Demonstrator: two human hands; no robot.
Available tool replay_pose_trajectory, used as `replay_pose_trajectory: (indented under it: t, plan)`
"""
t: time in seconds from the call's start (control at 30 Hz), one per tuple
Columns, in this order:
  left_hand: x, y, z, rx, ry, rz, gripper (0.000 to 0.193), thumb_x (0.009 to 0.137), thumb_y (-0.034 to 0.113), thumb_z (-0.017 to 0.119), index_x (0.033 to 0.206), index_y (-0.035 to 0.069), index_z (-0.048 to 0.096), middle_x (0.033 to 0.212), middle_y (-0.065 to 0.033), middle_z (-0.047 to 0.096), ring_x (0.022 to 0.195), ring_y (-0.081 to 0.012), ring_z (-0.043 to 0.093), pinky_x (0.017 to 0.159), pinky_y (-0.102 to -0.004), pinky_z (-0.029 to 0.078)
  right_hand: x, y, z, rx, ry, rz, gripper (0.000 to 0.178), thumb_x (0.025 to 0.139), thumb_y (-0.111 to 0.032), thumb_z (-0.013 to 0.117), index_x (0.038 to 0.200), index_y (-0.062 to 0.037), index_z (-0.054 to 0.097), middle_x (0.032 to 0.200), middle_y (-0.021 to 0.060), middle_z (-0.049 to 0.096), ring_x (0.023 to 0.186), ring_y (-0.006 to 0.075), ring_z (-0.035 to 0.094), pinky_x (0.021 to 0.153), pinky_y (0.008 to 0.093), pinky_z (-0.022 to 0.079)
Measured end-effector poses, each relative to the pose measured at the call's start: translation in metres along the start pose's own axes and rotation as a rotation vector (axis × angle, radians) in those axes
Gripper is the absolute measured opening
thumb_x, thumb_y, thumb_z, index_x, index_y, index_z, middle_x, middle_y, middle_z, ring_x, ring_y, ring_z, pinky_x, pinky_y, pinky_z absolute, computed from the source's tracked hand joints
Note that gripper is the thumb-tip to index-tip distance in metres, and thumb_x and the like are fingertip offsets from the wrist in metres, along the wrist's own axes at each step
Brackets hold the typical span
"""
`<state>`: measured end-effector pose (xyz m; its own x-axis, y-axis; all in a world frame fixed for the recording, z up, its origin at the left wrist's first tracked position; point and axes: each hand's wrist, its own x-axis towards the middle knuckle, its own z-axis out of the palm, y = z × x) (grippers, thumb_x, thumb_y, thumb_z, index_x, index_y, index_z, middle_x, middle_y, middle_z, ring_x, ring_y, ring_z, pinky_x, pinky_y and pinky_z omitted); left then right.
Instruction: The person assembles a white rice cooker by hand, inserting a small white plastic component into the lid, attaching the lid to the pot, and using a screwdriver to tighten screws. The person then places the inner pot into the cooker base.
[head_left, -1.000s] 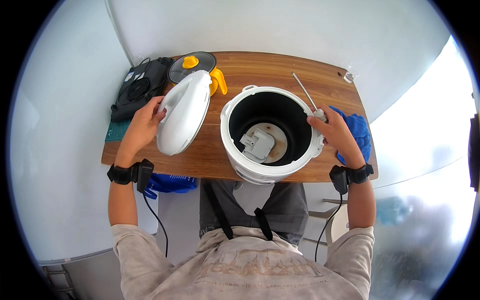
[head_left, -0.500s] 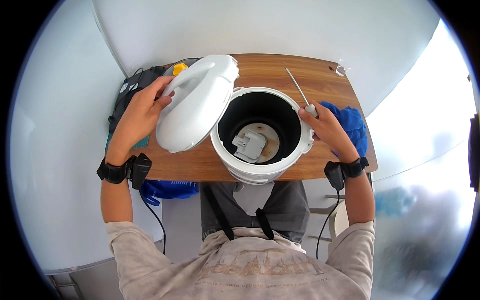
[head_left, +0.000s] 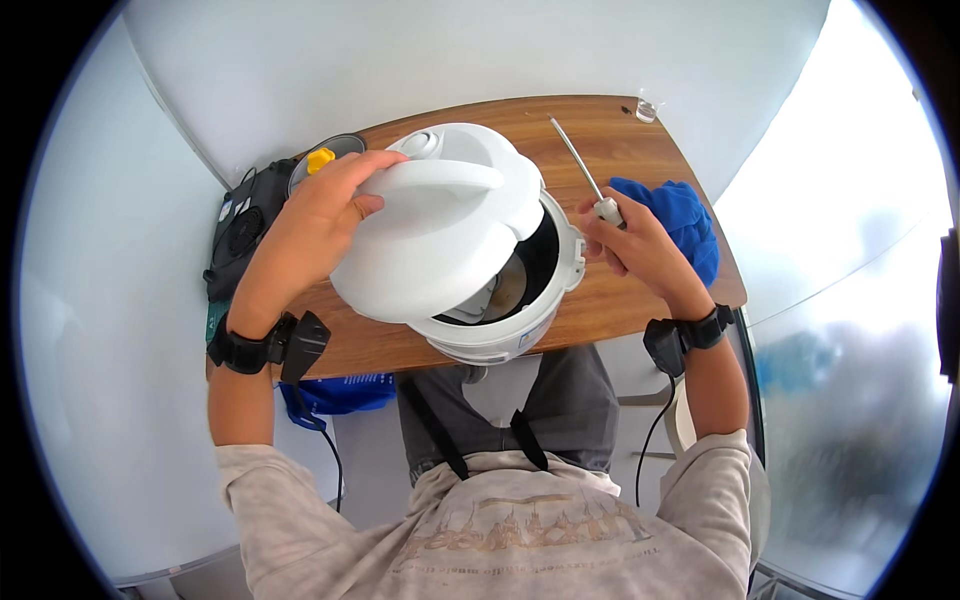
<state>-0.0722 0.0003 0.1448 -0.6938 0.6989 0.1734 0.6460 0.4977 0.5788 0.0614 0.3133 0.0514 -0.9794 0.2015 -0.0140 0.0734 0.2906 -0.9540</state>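
My left hand (head_left: 312,218) grips the end of the arched handle of a white pressure cooker lid (head_left: 425,255). The lid is tilted over the white round cooker body (head_left: 500,342) and covers most of its mouth. Through the gap on the right, the dark interior shows, with part of a pale piece and a round metal plate at the bottom. In my right hand (head_left: 645,245) is a screwdriver (head_left: 577,157), its long shaft pointing up and away to the left. That hand is beside the cooker's right rim; I cannot tell whether it touches the rim.
A blue cloth (head_left: 685,225) lies bunched at the table's right. A small clear cup (head_left: 648,108) stands at the far right corner. Toward the left edge are a black case (head_left: 238,235) and a round grey item with a yellow knob (head_left: 320,160). Below the table is a blue bag (head_left: 350,393).
The lid has moved right and flattened from its steep tilt, now over the cooker's mouth. My right hand has shifted slightly left with the screwdriver. The view has turned a little.
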Motion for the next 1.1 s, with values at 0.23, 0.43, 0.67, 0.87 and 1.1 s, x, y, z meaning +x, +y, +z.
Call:
replay_pose_trajectory:
  t: [0.23, 0.43, 0.67, 0.87, 1.1]
  plan:
    - [0.01, 0.012, 0.016, 0.079, -0.096, 0.017, 0.047, 0.09, -0.007, 0.05, 0.134, 0.007, 0.058, 0.114, -0.0137, 0.061, 0.102, -0.0292, 0.063, 0.095, -0.0378, 0.049, -0.021, 0.001, -0.003, 0.065, -0.058, 0.007, 0.026, 0.094, -0.017, 0.064, 0.117, -0.0056, 0.061, 0.075, 0.0006, 0.062, 0.054, 0.0045, 0.048, 0.047, 0.0218, 0.038]
    - [0.009, 0.03, 0.027, 0.342, -0.063, 0.129, 0.045, 0.091, -0.003, 0.052, 0.134, 0.01, 0.059, 0.117, -0.0142, 0.061, 0.108, -0.0326, 0.058, 0.097, -0.0393, 0.046, -0.029, 0.004, -0.007, 0.094, -0.049, 0.0, 0.027, 0.094, -0.018, 0.063, 0.118, -0.0056, 0.061, 0.075, 0.0006, 0.063, 0.057, 0.0044, 0.049, 0.047, 0.0223, 0.038]
    - [0.015, 0.036, 0.03, 0.332, -0.075, 0.111, 0.043, 0.093, 0.0, 0.053, 0.133, 0.011, 0.06, 0.119, -0.0138, 0.062, 0.109, -0.0328, 0.058, 0.098, -0.0392, 0.046, -0.028, 0.004, -0.009, 0.104, -0.106, -0.046, 0.028, 0.094, -0.019, 0.062, 0.118, -0.0034, 0.061, 0.077, 0.0025, 0.065, 0.06, 0.0064, 0.053, 0.048, 0.0233, 0.041]
    - [0.014, 0.038, 0.034, 0.352, -0.051, 0.148, 0.042, 0.093, 0.0, 0.054, 0.134, 0.01, 0.061, 0.119, -0.0142, 0.063, 0.109, -0.0329, 0.058, 0.097, -0.0385, 0.046, -0.029, 0.008, -0.005, 0.104, -0.118, -0.045, 0.033, 0.096, -0.018, 0.061, 0.126, -0.0057, 0.058, 0.079, 0.0021, 0.064, 0.057, 0.0047, 0.05, 0.048, 0.0197, 0.038]
    - [0.015, 0.038, 0.032, 0.298, -0.103, 0.138, 0.041, 0.095, 0.003, 0.054, 0.135, 0.009, 0.06, 0.12, -0.0143, 0.063, 0.107, -0.0318, 0.058, 0.098, -0.0376, 0.046, -0.03, 0.013, -0.003, 0.098, -0.115, -0.069, 0.034, 0.095, -0.019, 0.061, 0.127, -0.0063, 0.058, 0.079, 0.0027, 0.066, 0.058, 0.0049, 0.052, 0.048, 0.0202, 0.039]
